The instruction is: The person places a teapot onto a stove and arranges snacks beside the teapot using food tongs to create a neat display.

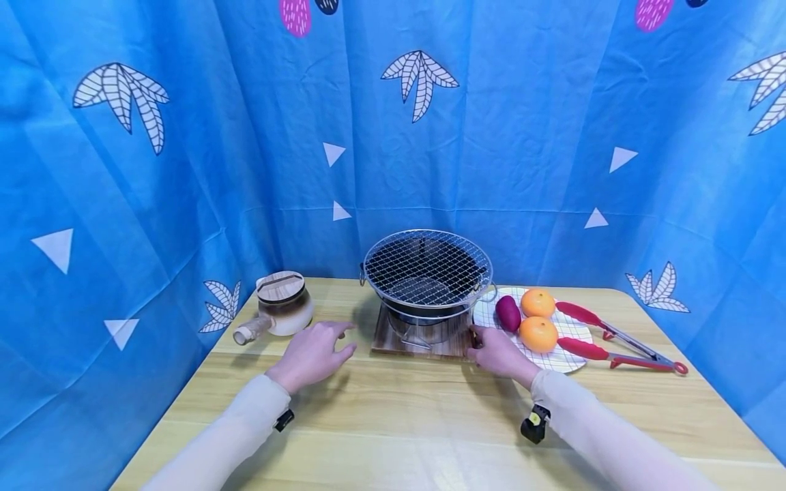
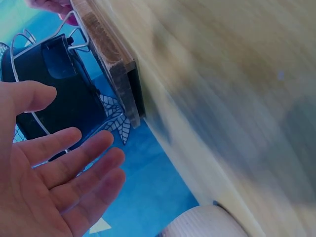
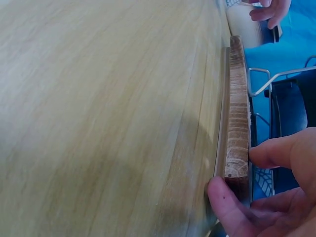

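Observation:
A small tabletop grill with a round wire grate (image 1: 424, 266) stands on a square wooden base (image 1: 393, 337) in the middle of the table. My right hand (image 1: 499, 351) is at the base's front right corner. In the right wrist view, thumb and a finger (image 3: 271, 152) pinch the edge of the wooden board (image 3: 238, 113). My left hand (image 1: 314, 354) hovers left of the base, apart from it, fingers spread and relaxed. Its palm (image 2: 44, 192) holds nothing. A brown and white side-handled pot (image 1: 291, 314) with a wooden lid stands left of that hand.
Right of the grill, a white checked plate (image 1: 580, 367) holds two oranges (image 1: 539, 334) and a purple sweet potato (image 1: 507, 314). Red-tipped tongs (image 1: 638, 360) lie with their tips over the plate. Blue curtains (image 1: 522, 136) close in the table's back and sides.

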`<state>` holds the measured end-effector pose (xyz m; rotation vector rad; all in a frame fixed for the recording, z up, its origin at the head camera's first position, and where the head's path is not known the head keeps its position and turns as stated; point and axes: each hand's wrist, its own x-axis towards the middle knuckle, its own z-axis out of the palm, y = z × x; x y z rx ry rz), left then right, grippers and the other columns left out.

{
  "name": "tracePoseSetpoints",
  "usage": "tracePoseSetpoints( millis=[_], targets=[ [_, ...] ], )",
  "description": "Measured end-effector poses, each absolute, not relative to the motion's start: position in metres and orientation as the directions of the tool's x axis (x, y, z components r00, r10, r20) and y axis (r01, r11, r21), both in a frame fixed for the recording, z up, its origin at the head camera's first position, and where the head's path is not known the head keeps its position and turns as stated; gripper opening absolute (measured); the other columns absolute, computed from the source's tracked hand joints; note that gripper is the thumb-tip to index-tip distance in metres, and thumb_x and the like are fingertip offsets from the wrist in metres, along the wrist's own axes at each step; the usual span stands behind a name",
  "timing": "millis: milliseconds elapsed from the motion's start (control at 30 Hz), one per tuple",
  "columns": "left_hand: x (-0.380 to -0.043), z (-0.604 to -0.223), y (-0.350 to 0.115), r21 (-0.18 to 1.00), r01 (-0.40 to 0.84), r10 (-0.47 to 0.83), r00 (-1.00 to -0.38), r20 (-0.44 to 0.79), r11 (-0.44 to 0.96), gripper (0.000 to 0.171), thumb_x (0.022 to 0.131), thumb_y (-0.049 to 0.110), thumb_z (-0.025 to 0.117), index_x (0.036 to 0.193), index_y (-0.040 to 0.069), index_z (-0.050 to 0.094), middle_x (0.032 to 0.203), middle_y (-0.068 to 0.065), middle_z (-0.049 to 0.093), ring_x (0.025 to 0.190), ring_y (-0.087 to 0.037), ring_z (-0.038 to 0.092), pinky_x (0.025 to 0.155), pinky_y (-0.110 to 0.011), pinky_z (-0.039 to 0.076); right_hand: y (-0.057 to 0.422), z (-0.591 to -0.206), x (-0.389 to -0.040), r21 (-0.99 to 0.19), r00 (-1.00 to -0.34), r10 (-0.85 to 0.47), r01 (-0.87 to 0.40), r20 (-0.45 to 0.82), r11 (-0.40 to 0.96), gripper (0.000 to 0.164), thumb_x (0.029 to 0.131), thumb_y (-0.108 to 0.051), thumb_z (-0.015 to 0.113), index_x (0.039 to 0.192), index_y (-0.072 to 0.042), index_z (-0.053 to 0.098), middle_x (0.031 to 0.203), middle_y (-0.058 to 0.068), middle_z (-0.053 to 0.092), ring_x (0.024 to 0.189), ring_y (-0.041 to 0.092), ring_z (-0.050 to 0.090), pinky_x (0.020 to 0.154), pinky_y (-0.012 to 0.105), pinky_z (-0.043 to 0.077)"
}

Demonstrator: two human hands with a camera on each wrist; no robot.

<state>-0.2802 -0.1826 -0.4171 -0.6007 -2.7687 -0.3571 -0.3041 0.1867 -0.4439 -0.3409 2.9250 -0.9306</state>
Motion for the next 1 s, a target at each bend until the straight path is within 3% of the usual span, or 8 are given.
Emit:
tracePoseSetpoints(
  millis=[67, 200, 300, 500, 667, 1000],
  targets=[
    [-0.281, -0.415, -0.184, 0.179, 0.433, 0.363, -0.873, 0.325, 0.883, 0.04, 0.092, 0.035, 0.07, 0.125, 0.013, 0.069, 0.108, -0.008, 0.076, 0.085, -0.018, 0.071, 0.067, -0.038, 0.06, 0.187, -0.444, -0.304, -0.568, -0.973, -0.23, -0.206, 0.031, 0.797, 0.063, 0.088, -0.012, 0.072, 0.143, 0.008, 0.048, 0.101, 0.017, 0.071, 0.074, 0.019, 0.062, 0.077, 0.039, 0.06],
    [-0.283, -0.409, -0.188, 0.168, 0.416, 0.352, -0.882, 0.313, 0.894, 0.044, 0.093, 0.039, 0.068, 0.128, 0.013, 0.067, 0.096, -0.005, 0.076, 0.076, -0.016, 0.067, 0.058, -0.032, 0.055, 0.188, -0.446, -0.305, -0.555, -0.971, -0.236, -0.219, 0.042, 0.802, 0.062, 0.087, -0.012, 0.073, 0.141, 0.008, 0.05, 0.117, 0.023, 0.069, 0.083, 0.023, 0.062, 0.085, 0.044, 0.06],
    [-0.283, -0.402, -0.192, 0.164, 0.411, 0.346, -0.883, 0.317, 0.897, 0.045, 0.093, 0.04, 0.067, 0.13, 0.014, 0.066, 0.094, -0.005, 0.075, 0.074, -0.016, 0.065, 0.053, -0.029, 0.051, 0.188, -0.445, -0.305, -0.554, -0.969, -0.243, -0.226, 0.043, 0.801, 0.063, 0.087, -0.012, 0.073, 0.141, 0.009, 0.05, 0.115, 0.022, 0.07, 0.082, 0.022, 0.062, 0.083, 0.043, 0.06],
    [-0.282, -0.389, -0.203, 0.143, 0.41, 0.341, -0.872, 0.352, 0.901, 0.044, 0.093, 0.04, 0.067, 0.128, 0.013, 0.067, 0.103, -0.007, 0.076, 0.084, -0.021, 0.072, 0.062, -0.039, 0.06, 0.188, -0.444, -0.304, -0.552, -0.97, -0.24, -0.218, 0.032, 0.805, 0.062, 0.087, -0.013, 0.073, 0.141, 0.007, 0.051, 0.116, 0.022, 0.07, 0.086, 0.024, 0.062, 0.086, 0.046, 0.06],
    [-0.282, -0.382, -0.211, 0.126, 0.397, 0.327, -0.867, 0.376, 0.909, 0.042, 0.092, 0.038, 0.069, 0.126, 0.013, 0.068, 0.105, -0.007, 0.076, 0.087, -0.021, 0.072, 0.065, -0.046, 0.061, 0.187, -0.444, -0.305, -0.552, -0.971, -0.239, -0.217, 0.033, 0.805, 0.061, 0.088, -0.012, 0.072, 0.141, 0.008, 0.051, 0.122, 0.025, 0.067, 0.089, 0.025, 0.063, 0.09, 0.047, 0.059],
    [-0.284, -0.369, -0.23, 0.133, 0.367, 0.294, -0.876, 0.382, 0.921, 0.042, 0.094, 0.037, 0.067, 0.126, 0.011, 0.067, 0.094, -0.006, 0.074, 0.064, -0.013, 0.061, 0.048, -0.031, 0.05, 0.188, -0.446, -0.306, -0.544, -0.965, -0.255, -0.244, 0.058, 0.803, 0.059, 0.087, -0.013, 0.074, 0.138, 0.008, 0.054, 0.122, 0.026, 0.068, 0.093, 0.026, 0.066, 0.092, 0.05, 0.059]
  ],
)
